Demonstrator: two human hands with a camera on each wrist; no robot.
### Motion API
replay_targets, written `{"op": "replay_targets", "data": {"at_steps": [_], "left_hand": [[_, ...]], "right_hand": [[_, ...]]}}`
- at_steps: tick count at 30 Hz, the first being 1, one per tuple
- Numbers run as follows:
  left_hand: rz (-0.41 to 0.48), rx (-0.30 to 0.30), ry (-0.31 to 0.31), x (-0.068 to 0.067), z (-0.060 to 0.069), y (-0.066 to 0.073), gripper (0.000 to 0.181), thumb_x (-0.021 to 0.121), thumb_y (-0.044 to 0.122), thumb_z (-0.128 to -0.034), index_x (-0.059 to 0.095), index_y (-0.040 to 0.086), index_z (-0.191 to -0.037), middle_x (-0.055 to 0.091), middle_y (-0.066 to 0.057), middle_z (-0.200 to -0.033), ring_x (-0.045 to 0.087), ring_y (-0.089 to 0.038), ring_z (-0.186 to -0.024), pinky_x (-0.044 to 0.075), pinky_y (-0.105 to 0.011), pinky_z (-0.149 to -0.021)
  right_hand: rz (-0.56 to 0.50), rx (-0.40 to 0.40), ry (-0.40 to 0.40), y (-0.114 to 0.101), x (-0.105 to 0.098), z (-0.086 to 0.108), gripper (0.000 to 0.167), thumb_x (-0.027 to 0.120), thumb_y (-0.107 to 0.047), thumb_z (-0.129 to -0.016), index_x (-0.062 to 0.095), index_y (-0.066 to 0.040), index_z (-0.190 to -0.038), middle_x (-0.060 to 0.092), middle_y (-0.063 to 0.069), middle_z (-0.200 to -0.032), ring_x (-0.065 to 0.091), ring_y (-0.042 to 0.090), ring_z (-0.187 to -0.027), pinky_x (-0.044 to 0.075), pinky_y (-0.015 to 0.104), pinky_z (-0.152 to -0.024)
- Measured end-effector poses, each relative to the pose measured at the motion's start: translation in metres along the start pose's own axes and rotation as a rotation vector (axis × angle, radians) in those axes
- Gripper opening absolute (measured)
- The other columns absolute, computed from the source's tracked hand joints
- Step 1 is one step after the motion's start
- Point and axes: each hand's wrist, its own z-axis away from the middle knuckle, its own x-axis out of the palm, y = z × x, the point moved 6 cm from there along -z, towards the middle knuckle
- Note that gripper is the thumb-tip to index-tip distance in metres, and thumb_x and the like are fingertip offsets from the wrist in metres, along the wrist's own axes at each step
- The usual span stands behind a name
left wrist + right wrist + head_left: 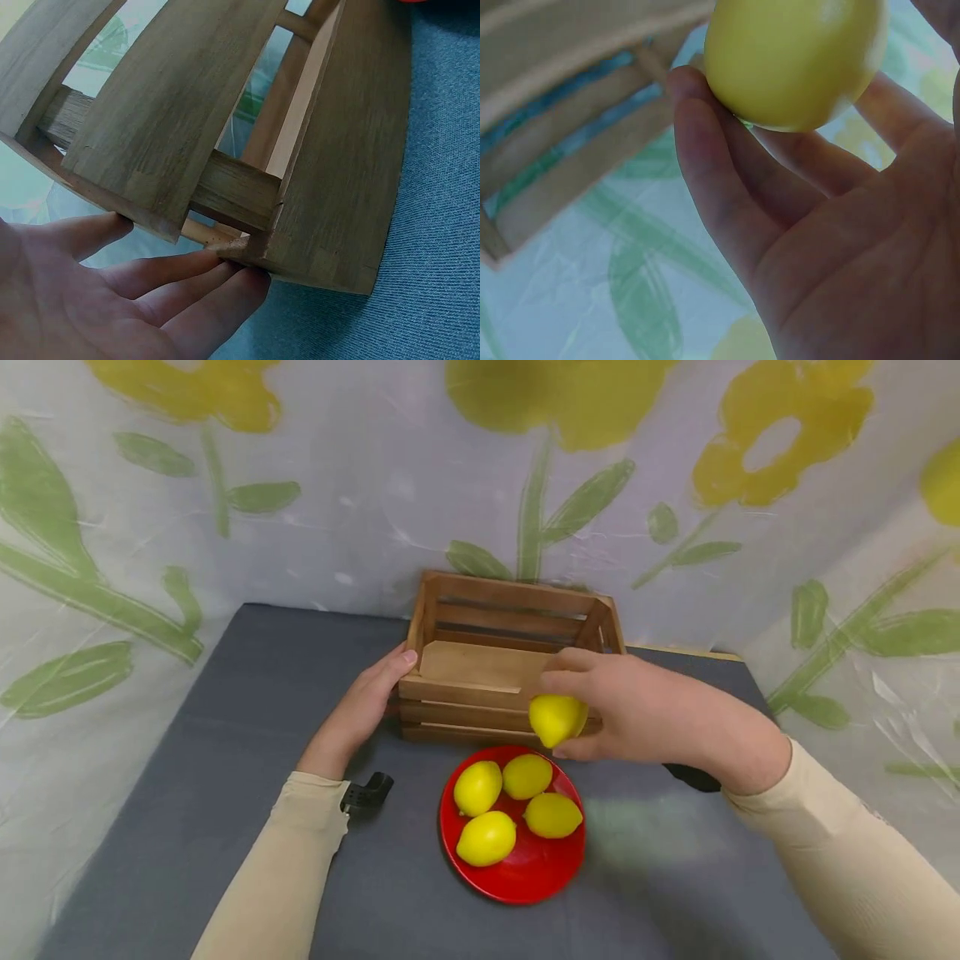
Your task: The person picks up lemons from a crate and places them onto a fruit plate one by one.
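My right hand [630, 706] holds a yellow lemon [557, 718] between thumb and fingers, at the front right of the wooden crate [465, 695] and above the far side of the plate. In the right wrist view the lemon [795, 60] sits against the fingertips, its top cut off by the frame. My left hand [363, 702] rests on the crate's left end; in the left wrist view its fairly straight fingers [217, 307] touch the ends of the slats. Several lemons [486, 838] lie on a red plate [525, 881] in front of the crate.
The crate stands near the back of a table [225, 777] with a dark grey-blue cover. Behind it hangs a pale sheet [360, 510] painted with yellow flowers. A black strap piece [367, 792] sticks out at the left wrist.
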Motion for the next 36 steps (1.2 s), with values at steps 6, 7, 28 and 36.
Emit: {"op": "replay_targets", "data": {"at_steps": [6, 7, 28, 36], "left_hand": [[-0.010, -0.004, -0.001, -0.002, 0.001, 0.003, 0.082, 0.041, 0.069, -0.1073, 0.019, 0.027, -0.175, 0.021, -0.001, -0.182, 0.034, -0.039, -0.161, 0.034, -0.067, -0.127], [-0.016, -0.004, 0.001, -0.003, 0.000, 0.004, 0.083, 0.041, 0.069, -0.1071, 0.019, 0.027, -0.175, 0.020, -0.001, -0.182, 0.034, -0.040, -0.161, 0.034, -0.067, -0.127], [-0.004, -0.025, 0.024, -0.024, 0.006, 0.005, 0.081, 0.038, 0.063, -0.1080, 0.019, 0.022, -0.175, 0.023, -0.015, -0.180, 0.035, -0.048, -0.159, 0.031, -0.069, -0.127], [-0.032, -0.007, 0.016, -0.023, 0.010, 0.003, 0.082, 0.037, 0.066, -0.1072, 0.018, 0.023, -0.175, 0.026, -0.015, -0.179, 0.038, -0.047, -0.158, 0.034, -0.070, -0.126]], "right_hand": [[-0.030, -0.082, -0.002, -0.020, 0.041, 0.016, 0.057, 0.092, -0.034, -0.088, 0.069, -0.031, -0.140, 0.056, -0.002, -0.126, 0.061, 0.007, -0.083, 0.057, 0.023, -0.076], [-0.039, -0.086, -0.006, -0.022, 0.049, 0.017, 0.056, 0.092, -0.034, -0.088, 0.069, -0.032, -0.139, 0.055, -0.001, -0.124, 0.060, 0.007, -0.083, 0.056, 0.023, -0.075], [-0.015, -0.065, -0.101, -0.036, 0.134, 0.006, 0.071, 0.094, -0.033, -0.084, 0.062, -0.019, -0.147, 0.063, -0.008, -0.126, 0.058, 0.011, -0.094, 0.058, 0.030, -0.093], [-0.065, -0.025, -0.137, -0.038, 0.149, 0.009, 0.081, 0.095, -0.031, -0.084, 0.055, -0.018, -0.153, 0.065, -0.006, -0.138, 0.062, 0.016, -0.118, 0.051, 0.045, -0.117]]}}
